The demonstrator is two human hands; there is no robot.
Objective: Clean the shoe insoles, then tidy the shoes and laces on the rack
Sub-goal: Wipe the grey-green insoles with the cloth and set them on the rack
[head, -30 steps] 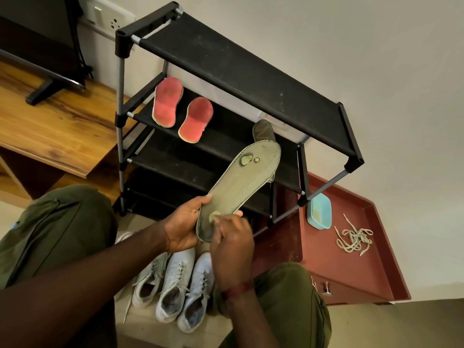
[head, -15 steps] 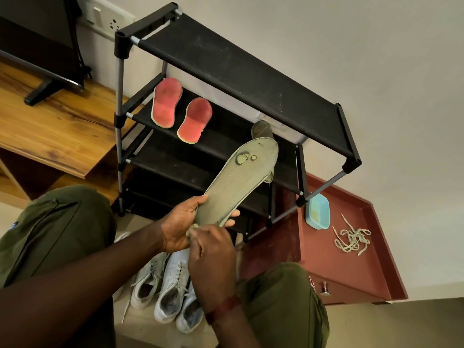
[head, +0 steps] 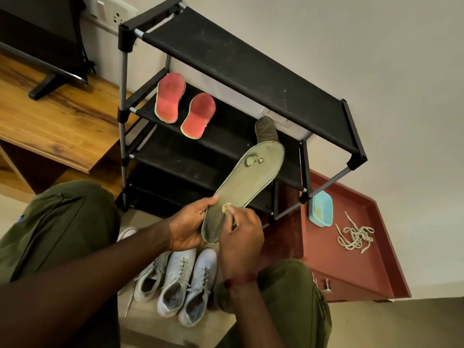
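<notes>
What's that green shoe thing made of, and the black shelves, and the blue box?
The green insole looks like matte fabric, maybe over foam: stitched edge, pale worn patches near the toe. The rack shelves look like dusty black cloth on grey metal-looking poles. The blue box looks like smooth plastic, faintly shiny.

Right hand (head: pixel 239 237) brought back toward 1 o'clock from below heel; pinched yellowish piece (head: pixel 224 207) set again onto green insole (head: pixel 248 182).
</notes>
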